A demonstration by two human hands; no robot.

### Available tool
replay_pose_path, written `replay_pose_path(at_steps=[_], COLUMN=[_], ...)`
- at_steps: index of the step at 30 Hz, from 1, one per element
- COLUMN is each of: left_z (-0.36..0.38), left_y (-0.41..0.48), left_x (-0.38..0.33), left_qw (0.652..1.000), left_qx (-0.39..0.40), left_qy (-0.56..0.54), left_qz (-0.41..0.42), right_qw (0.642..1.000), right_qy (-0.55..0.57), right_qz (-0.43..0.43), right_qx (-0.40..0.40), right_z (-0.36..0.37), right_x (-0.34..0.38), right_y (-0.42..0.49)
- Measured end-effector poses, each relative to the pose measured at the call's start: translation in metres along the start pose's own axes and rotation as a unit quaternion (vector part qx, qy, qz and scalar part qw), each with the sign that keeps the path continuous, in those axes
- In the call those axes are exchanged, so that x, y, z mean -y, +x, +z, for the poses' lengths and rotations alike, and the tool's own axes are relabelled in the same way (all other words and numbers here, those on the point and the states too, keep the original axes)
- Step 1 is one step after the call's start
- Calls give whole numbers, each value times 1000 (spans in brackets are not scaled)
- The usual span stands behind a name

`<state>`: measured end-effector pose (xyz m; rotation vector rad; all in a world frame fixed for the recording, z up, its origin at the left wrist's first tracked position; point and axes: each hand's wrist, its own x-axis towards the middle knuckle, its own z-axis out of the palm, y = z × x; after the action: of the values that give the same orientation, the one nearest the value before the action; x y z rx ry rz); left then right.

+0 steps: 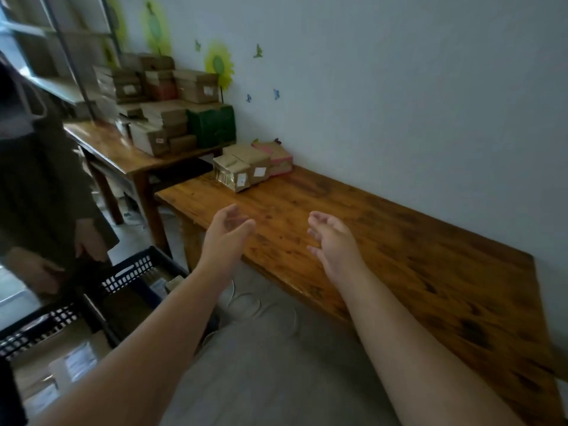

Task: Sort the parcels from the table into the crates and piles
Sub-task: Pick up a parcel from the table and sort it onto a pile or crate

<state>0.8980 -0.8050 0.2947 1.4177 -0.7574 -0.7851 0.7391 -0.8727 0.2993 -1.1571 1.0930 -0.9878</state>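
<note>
Head view looks down on a long wooden desk (399, 241) set against a pale wall. Both hands reach out over its near edge, apart from each other and empty: the left hand (227, 233) has its fingers loosely curled and spread, the right hand (330, 238) likewise, palms turned inward. At the far end of the desk three parcels sit together by the wall: a tan parcel (233, 176) at the front, a brown box (256, 164) touching it, and a pink box (276, 158) behind. A second desk (116, 152) farther left carries a blurred stack of boxes (163, 109); their labels cannot be read. Low at left, dark crates (129, 275) are partly hidden by the left forearm and cut off by the frame edge. Another person's sleeve (40, 195) fills the left margin.
</note>
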Motion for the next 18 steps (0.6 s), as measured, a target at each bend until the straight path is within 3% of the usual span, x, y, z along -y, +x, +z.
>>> replay_pose_path(at_steps=[9, 18], left_z=[4, -32], left_y=[167, 320], left_x=[-12, 16], left_qw=[1000, 999], left_qx=[-1, -13], left_qy=[6, 38], left_qz=[-17, -26], right_qw=[999, 997], right_qy=[-15, -25], right_qz=[36, 74], right_qx=[2, -5], right_z=[55, 132], right_x=[30, 10], right_y=[167, 293])
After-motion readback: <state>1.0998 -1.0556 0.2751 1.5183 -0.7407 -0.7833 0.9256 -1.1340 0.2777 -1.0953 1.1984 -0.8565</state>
